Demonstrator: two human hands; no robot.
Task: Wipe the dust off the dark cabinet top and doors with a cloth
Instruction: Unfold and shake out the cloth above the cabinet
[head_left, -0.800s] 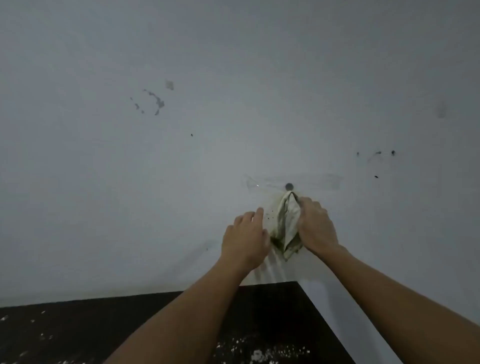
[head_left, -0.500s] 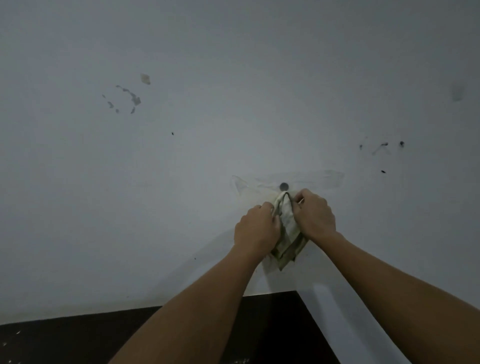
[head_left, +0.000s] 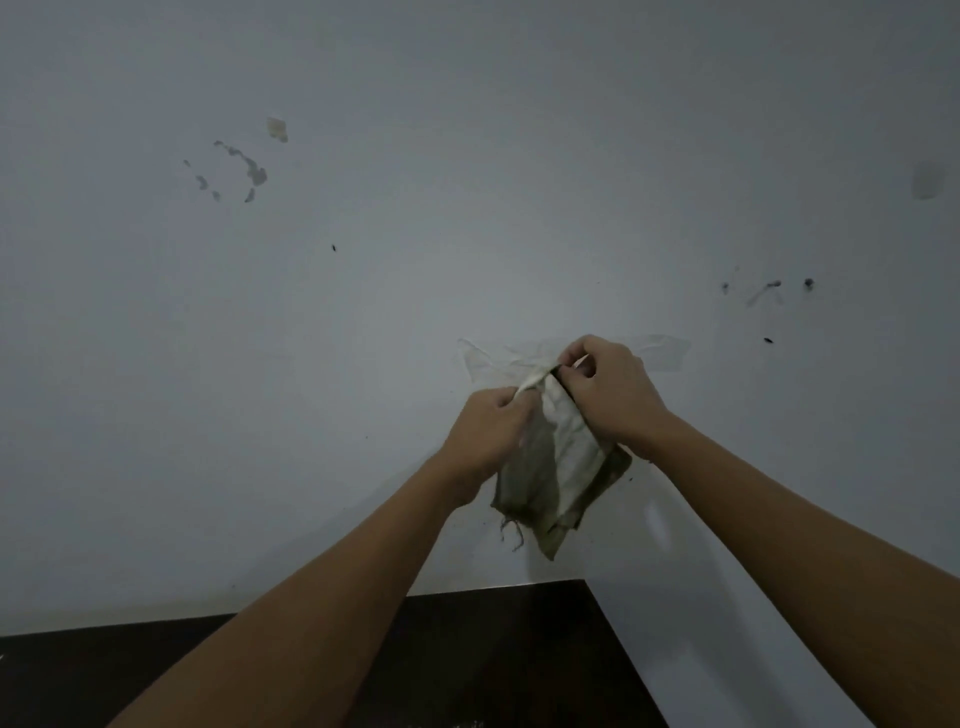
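Cloth: held up in front of the wall, above the cabinet top, not touching it. Head view: left hand has fingers curled, pinching the cloth's upper left edge. Right hand has fingers curled, pinching the upper right edge. The cloth hangs folded between both hands, with frayed threads at its lower corner. Tape sits on the wall behind the hands.

Bare wall blocks ahead; open air above the dark cabinet top.
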